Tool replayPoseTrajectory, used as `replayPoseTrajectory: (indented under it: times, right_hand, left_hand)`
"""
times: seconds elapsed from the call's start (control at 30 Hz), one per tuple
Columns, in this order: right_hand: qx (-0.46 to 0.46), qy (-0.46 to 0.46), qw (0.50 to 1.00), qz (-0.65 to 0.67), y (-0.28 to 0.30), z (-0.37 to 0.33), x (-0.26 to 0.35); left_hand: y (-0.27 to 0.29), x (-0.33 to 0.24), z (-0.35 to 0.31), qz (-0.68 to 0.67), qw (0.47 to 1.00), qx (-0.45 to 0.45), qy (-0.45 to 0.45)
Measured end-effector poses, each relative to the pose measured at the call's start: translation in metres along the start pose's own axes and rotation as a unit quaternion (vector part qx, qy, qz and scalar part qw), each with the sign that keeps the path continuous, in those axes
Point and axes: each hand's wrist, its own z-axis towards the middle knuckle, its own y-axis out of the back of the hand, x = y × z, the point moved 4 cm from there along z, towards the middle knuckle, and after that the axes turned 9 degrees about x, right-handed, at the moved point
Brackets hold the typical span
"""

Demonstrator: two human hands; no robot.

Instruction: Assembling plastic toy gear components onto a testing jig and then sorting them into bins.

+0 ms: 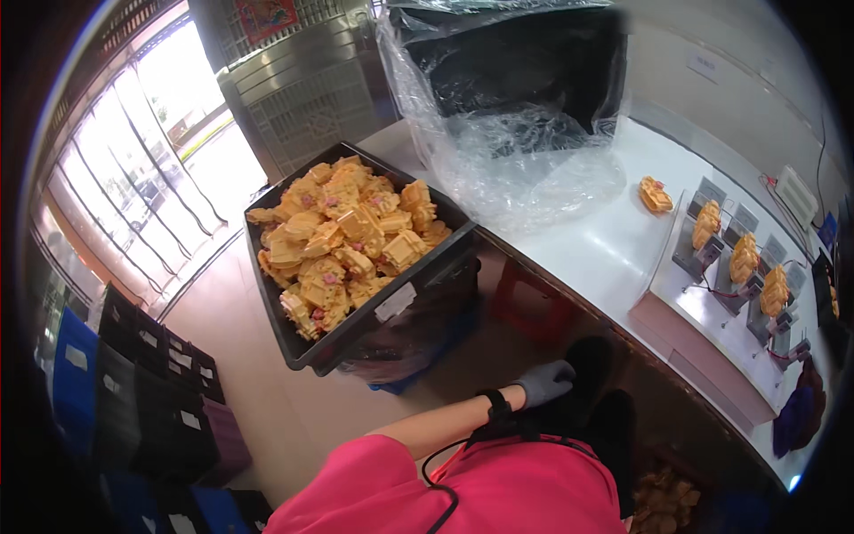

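Observation:
My left hand [544, 384], in a grey glove, is low in front of my body, against my dark trousers. Its fingers look loosely apart, and nothing shows in them. My right hand is out of sight. The nearest large thing is a black plastic crate [311, 358], heaped with yellow-orange moulded pieces [342, 236], some with pinkish patches. To the right, on the white worktable [569, 245], a sloped white fixture [663, 307] bears a row of similar yellow pieces [744, 258] on metal mounts. One loose yellow piece [656, 195] lies behind it.
A black container wrapped in clear plastic film [534, 169] stands at the table's back. Stacked black and blue crates [169, 418] line the left side. A red stool [525, 307] is under the table. More yellow pieces [665, 503] lie low at the right. Purple cloth [794, 418] lies beside the fixture.

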Motion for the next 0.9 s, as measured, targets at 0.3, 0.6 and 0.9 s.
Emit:
replayPoseTrajectory:
  times: [0.3, 0.6, 0.9]
  right_hand:
    - [-0.021, 0.084, 0.995, -0.048, 0.036, 0.051, 0.024]
    - [-0.016, 0.146, 0.987, -0.070, 0.048, 0.088, 0.053]
    - [-0.018, 0.180, 0.981, -0.069, 0.050, 0.100, 0.069]
  left_hand:
    - [0.010, -0.018, -0.010, 0.021, 0.999, 0.009, -0.048]
    - [0.009, 0.010, -0.021, 0.025, 0.999, 0.005, -0.036]
    - [0.002, -0.001, -0.007, 0.039, 0.997, 0.015, -0.072]
